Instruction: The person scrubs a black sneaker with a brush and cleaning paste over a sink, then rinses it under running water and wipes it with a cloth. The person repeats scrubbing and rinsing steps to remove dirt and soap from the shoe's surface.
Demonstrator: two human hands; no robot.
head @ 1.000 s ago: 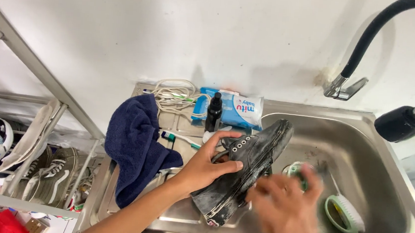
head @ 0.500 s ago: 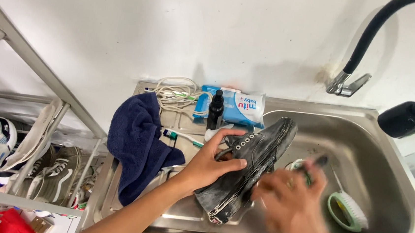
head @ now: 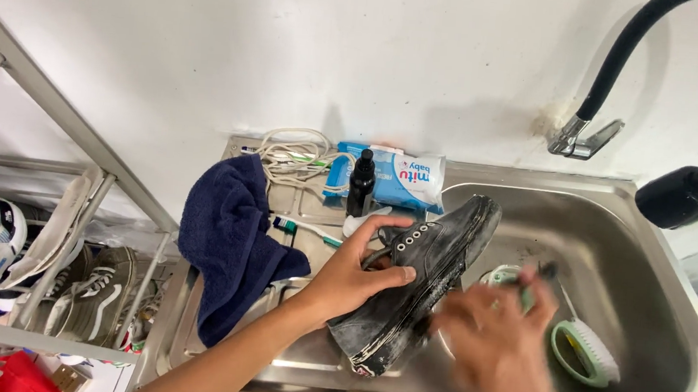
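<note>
My left hand (head: 359,273) grips a dark, worn lace-up shoe (head: 426,277) by its collar and holds it tilted over the edge of a steel sink (head: 660,245), toe toward the basin. My right hand (head: 503,349) is blurred beside the shoe's sole, fingers closed on a small brush whose dark handle (head: 544,273) sticks up past the fingers. A green-and-white scrubbing brush (head: 586,351) lies in the basin just right of that hand.
A navy towel (head: 233,245) hangs over the drainboard. Behind it lie white laces (head: 294,157), a toothbrush (head: 305,230), a dark spray bottle (head: 361,184) and a blue wipes pack (head: 400,178). A black tap hose (head: 626,52) arcs above. A shoe rack (head: 36,271) stands left.
My right hand has shifted along the shoe's side, down toward its heel, blurred in every frame. My left hand keeps the same hold on the shoe.
</note>
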